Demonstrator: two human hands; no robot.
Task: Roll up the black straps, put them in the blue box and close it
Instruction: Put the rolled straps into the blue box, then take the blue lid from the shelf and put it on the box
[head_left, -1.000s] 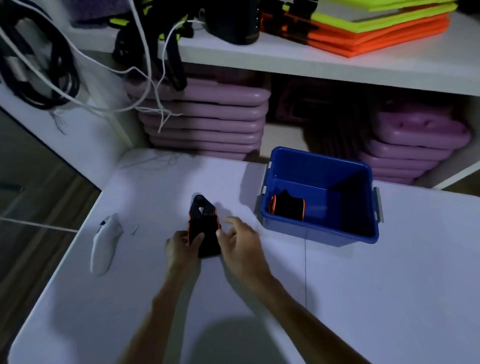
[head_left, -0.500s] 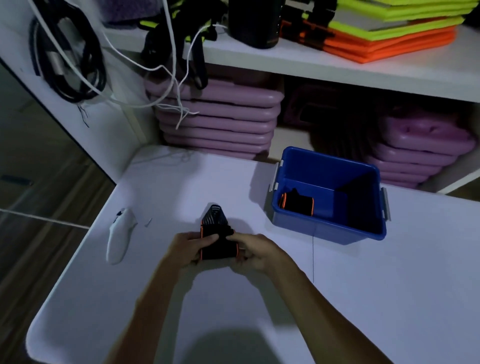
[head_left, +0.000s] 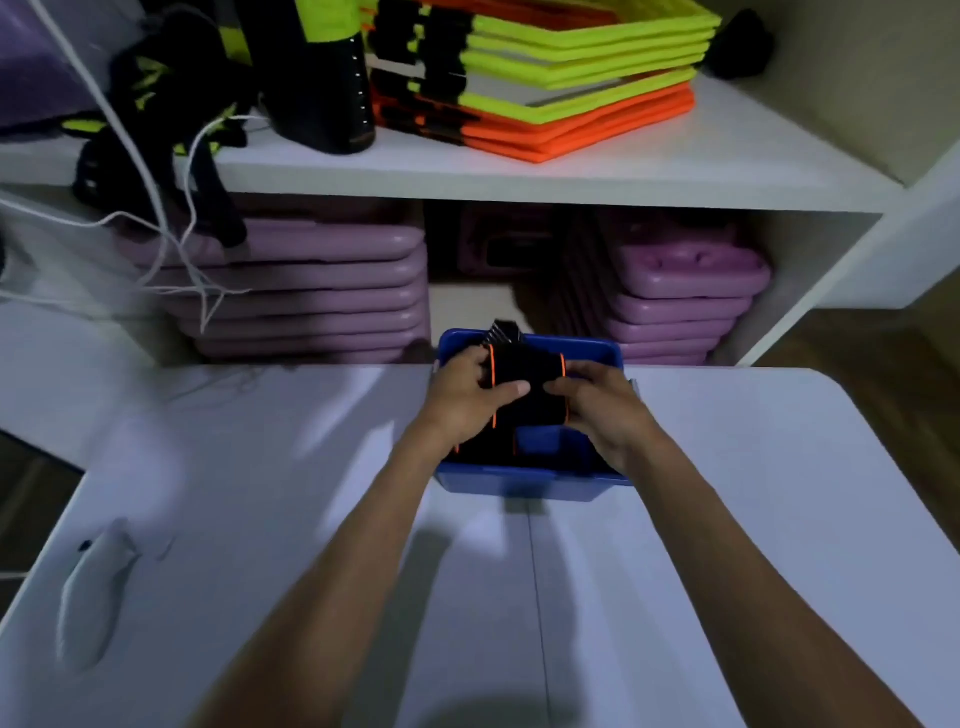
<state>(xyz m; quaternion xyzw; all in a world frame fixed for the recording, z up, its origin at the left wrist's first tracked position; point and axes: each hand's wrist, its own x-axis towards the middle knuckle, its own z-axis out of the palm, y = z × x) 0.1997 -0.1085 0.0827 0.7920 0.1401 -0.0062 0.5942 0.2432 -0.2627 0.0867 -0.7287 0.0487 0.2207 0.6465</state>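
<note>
- White table (head_left: 779, 519): smooth, matte, with rounded corners; it carries the blue box (head_left: 535, 483), a rigid plastic tub, open-topped, no lid in view
- Rolled strap (head_left: 524, 400): black fabric with orange edging, a compact soft roll held over the box mouth; a second black piece lies below it inside
- Left hand (head_left: 467, 400) and right hand (head_left: 602, 410): both closed around the roll's ends
- Step, as judged: placing the roll; next, lower it, release, then find the lid
</note>
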